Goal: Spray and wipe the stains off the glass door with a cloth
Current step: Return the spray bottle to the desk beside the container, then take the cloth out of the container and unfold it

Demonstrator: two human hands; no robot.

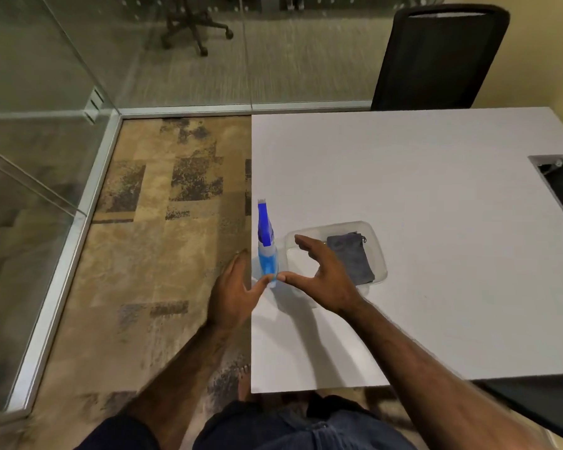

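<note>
A blue spray bottle (267, 245) stands upright near the left edge of the white table (420, 190). Just right of it a clear plastic tray (379, 251) holds a folded grey cloth (351, 258). My left hand (233, 292) is open beside the bottle's base on its left, thumb tip close to the bottle. My right hand (322, 274) is open over the tray's left half, thumb reaching toward the bottle's base, fingers spread above the tray. Neither hand holds anything. The glass door and wall (30, 141) run along the left and far side.
A black office chair (436, 56) stands behind the table's far edge. A cable hatch (556, 177) is set in the table at the right. Patterned carpet (163, 222) lies between table and glass. Another chair base (195, 27) is beyond the glass.
</note>
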